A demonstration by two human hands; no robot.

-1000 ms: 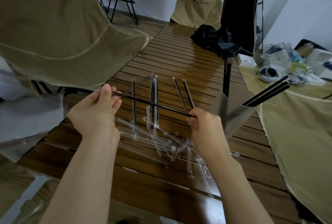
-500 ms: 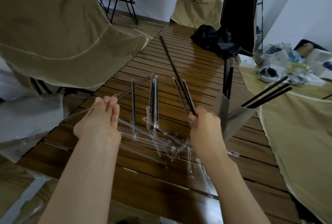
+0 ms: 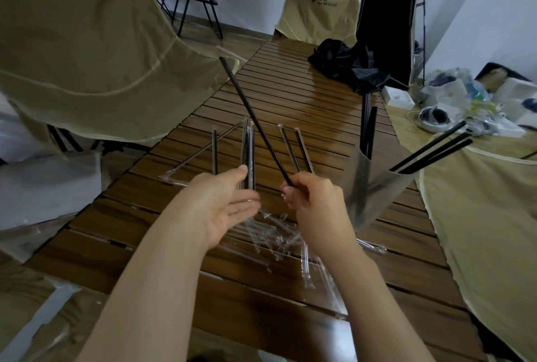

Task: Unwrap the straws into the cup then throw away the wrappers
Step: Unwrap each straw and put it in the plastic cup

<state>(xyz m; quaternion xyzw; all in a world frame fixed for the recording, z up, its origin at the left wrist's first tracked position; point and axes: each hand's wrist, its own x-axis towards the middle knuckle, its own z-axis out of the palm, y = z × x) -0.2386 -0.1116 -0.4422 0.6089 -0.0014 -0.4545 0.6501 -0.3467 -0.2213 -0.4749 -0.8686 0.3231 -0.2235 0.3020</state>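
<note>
My right hand [image 3: 316,204] pinches the lower end of a bare black straw [image 3: 252,117], which slants up and to the left over the wooden slat table [image 3: 290,94]. My left hand [image 3: 220,204] hovers just left of it, palm turned inward and fingers apart, with nothing clearly in it. To the right stands a translucent grey cup [image 3: 374,187] with several black straws [image 3: 430,152] leaning out of it. Several wrapped straws [image 3: 247,152] lie on the table beyond my hands. A heap of empty clear wrappers [image 3: 276,236] lies under my wrists.
A beige fabric chair [image 3: 87,56] stands at the table's left and another beige seat [image 3: 479,216] at its right. A black bag [image 3: 345,65] sits at the far end. Plastic bags and boxes [image 3: 465,100] clutter the far right.
The straw was stretched level between both hands. My left hand slid the wrapper off, then moved right over the pile and opened. My right hand tipped the bare straw up.
</note>
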